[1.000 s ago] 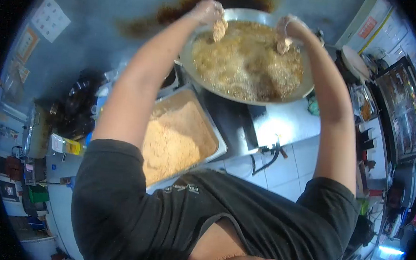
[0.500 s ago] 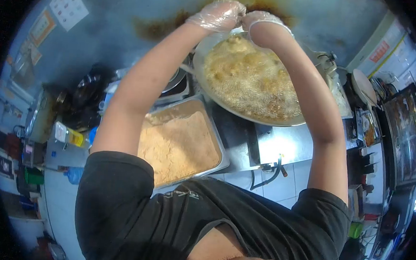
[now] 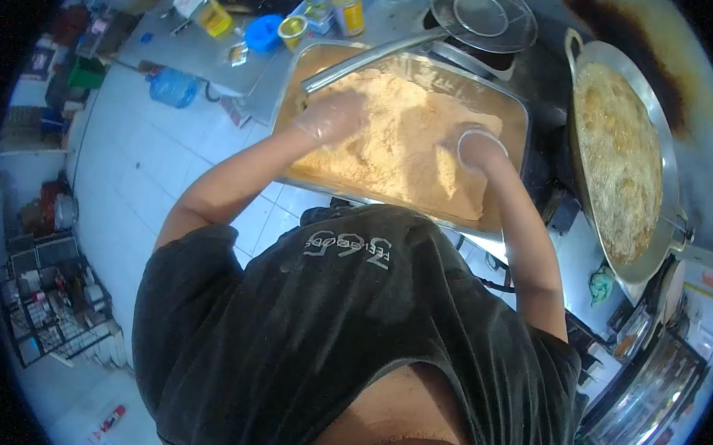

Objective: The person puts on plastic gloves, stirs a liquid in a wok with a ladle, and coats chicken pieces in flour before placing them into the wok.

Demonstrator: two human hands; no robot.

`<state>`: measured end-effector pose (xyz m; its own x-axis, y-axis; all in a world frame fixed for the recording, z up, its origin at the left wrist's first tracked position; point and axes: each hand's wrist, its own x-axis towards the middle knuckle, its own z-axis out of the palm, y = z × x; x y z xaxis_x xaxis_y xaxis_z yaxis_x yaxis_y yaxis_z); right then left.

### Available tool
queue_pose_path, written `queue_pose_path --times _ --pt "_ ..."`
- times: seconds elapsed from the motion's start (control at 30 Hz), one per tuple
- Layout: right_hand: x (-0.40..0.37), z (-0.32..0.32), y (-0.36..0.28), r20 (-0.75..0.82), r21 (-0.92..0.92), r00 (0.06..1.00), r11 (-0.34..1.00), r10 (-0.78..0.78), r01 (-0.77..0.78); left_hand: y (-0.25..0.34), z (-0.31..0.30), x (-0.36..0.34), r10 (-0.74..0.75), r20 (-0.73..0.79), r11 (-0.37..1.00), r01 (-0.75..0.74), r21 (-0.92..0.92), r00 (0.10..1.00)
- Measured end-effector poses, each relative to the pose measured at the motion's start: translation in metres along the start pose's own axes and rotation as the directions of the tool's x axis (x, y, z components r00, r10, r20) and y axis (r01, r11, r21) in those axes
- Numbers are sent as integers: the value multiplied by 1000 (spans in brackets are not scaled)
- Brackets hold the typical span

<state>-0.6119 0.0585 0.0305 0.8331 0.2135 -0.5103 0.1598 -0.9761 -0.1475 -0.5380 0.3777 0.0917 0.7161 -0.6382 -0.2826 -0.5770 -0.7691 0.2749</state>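
A large metal tray (image 3: pixel 519 142) of pale orange breading flour (image 3: pixel 401 136) lies in front of me. My left hand (image 3: pixel 334 118), in a clear plastic glove, is at the flour on the tray's left side, smeared by motion. My right hand (image 3: pixel 477 148), also gloved, reaches into the flour on the right, its fingers blurred and partly hidden. I cannot make out anything held in either hand. Across the tray's far left corner lies the handle of a wire strainer (image 3: pixel 480 15), whose round mesh rests beyond the tray.
At the right stands a wide wok (image 3: pixel 670 170) of bubbling oil with food pieces frying. Behind the tray are a yellow can (image 3: pixel 347 12), a blue lid (image 3: pixel 263 34) and a bottle of yellow liquid (image 3: pixel 216 18). A wire rack (image 3: pixel 58 303) sits at lower left.
My view has swung left from the wok to the tray. Both hands have come down from above the wok's far rim into the flour.
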Motion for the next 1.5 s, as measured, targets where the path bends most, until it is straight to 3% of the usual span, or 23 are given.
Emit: queue_pose_path --times 0.03,0.1,0.17,0.27,0.37,0.4,0.57,0.6,0.63,0.67,0.7,0.73,0.8,0.9,0.97,1.03,1.1,1.23,1.27,1.33,1.37,1.43,1.5 --pt "39 20 27 -89 126 996 992 30 -19 -32 24 10 38 -249 992 -7 125 968" --pt "58 19 19 -130 241 983 966 126 -92 -74 44 34 -26 -295 998 9 -57 955" --pt "65 -19 -34 -91 266 970 944 226 -195 -89 56 60 -109 -128 953 67 -295 986" --pt "118 -3 -68 -110 490 919 825 379 -282 -94 81 107 -84 -77 982 69 -177 993" --pt "104 11 -86 -190 887 980 438 57 146 -90 77 131 15 266 981 37 -192 964" --pt "101 -3 -84 26 886 992 457 120 -79 -68 47 111 6 302 984 47 -170 953" --pt "56 14 -55 18 994 1000 107 -8 -17 -53 37 71 270 217 904 -170 -392 938" --pt "44 15 -52 -6 1000 1000 28 18 6 -39 10 57 203 366 920 -49 -388 908" --pt "32 13 -52 -33 998 998 -48 44 35 -40 13 53 189 309 879 -20 -476 932" --pt "13 -3 -58 -81 990 974 132 210 54 -45 14 48 164 250 829 4 -559 954" --pt "9 -10 -54 -29 992 959 125 283 -7 -47 15 45 130 194 772 24 -635 972" --pt "4 -12 -47 26 992 934 110 355 -70 -34 1 37 -66 311 672 272 -689 948" --pt "-9 -18 -51 53 998 897 -10 438 -54 -83 61 71 95 298 913 36 -405 950" --pt "-7 -15 -43 17 891 966 -442 257 102 -41 19 36 187 285 981 -195 0 940" --pt "0 -8 -36 -37 846 967 -507 251 164 -26 12 32 -8 313 984 63 -166 950" --pt "5 -3 -36 -90 793 967 -570 239 215 -36 17 41 44 322 959 51 -280 946" --pt "1 -2 -37 -89 952 953 -259 288 167 -45 15 39 93 261 901 31 -433 961" --pt "21 29 -13 -119 984 965 159 235 83 -26 2 19 -236 222 536 317 -782 946" --pt "26 35 -9 -93 995 968 56 233 82 -39 6 21 -93 170 700 186 -689 981" --pt "33 40 -7 -40 986 975 -151 217 74 -41 20 22 -76 173 543 187 -819 982" --pt "36 37 -9 -66 991 978 131 200 40 -40 24 21 -67 173 458 185 -870 983" --pt "40 29 -13 -104 768 983 641 154 -19 -42 38 28 -140 185 602 232 -764 973" --pt "41 26 -20 -218 608 965 794 142 20 -41 45 36 -216 174 720 277 -637 961"
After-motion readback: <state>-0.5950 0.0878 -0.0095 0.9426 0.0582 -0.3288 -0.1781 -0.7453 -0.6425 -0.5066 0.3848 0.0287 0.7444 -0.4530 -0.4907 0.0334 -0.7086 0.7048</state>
